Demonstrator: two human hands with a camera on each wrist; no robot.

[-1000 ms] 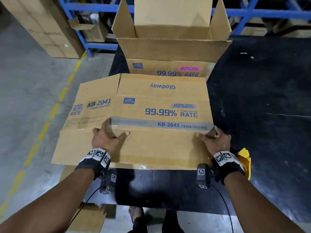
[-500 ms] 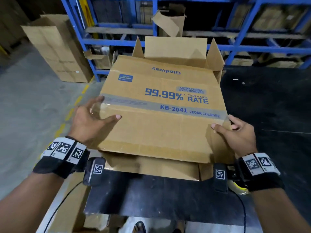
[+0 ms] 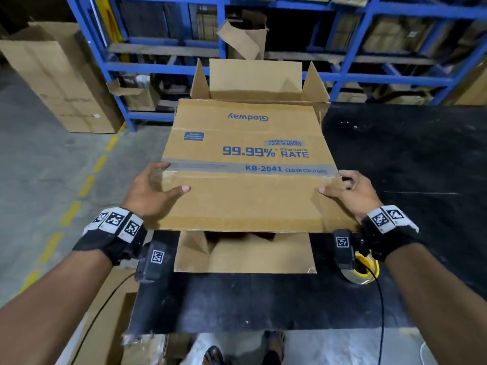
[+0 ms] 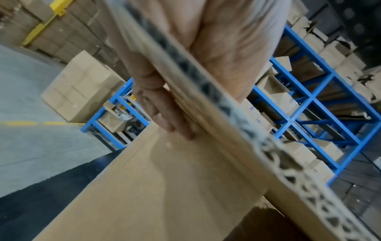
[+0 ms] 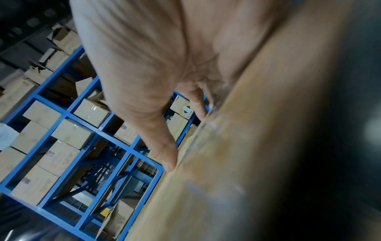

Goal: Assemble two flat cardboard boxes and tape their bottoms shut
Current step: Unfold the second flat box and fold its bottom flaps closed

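A brown printed cardboard box (image 3: pixel 245 196) is held up over the black table (image 3: pixel 263 304), tilted toward me, with a lower flap (image 3: pixel 245 254) hanging below its near edge. My left hand (image 3: pixel 155 191) grips its left edge, thumb on top; in the left wrist view the fingers (image 4: pixel 164 114) pinch the corrugated edge (image 4: pixel 226 106). My right hand (image 3: pixel 350 191) grips the right edge, and its thumb (image 5: pixel 160 138) lies on the cardboard (image 5: pixel 226 163). A second box (image 3: pixel 255 77) stands behind with its top flaps up.
A yellow tape dispenser (image 3: pixel 367 272) lies on the table under my right wrist. Blue shelving (image 3: pixel 163 67) full of cartons runs along the back. A tall carton (image 3: pixel 66 83) stands on the concrete floor at left, beside a dashed yellow line (image 3: pixel 87 185).
The box lay flat on the table with a side panel spread to the left. Both hands have lifted it and the panel has folded under, so it now stands partly opened.
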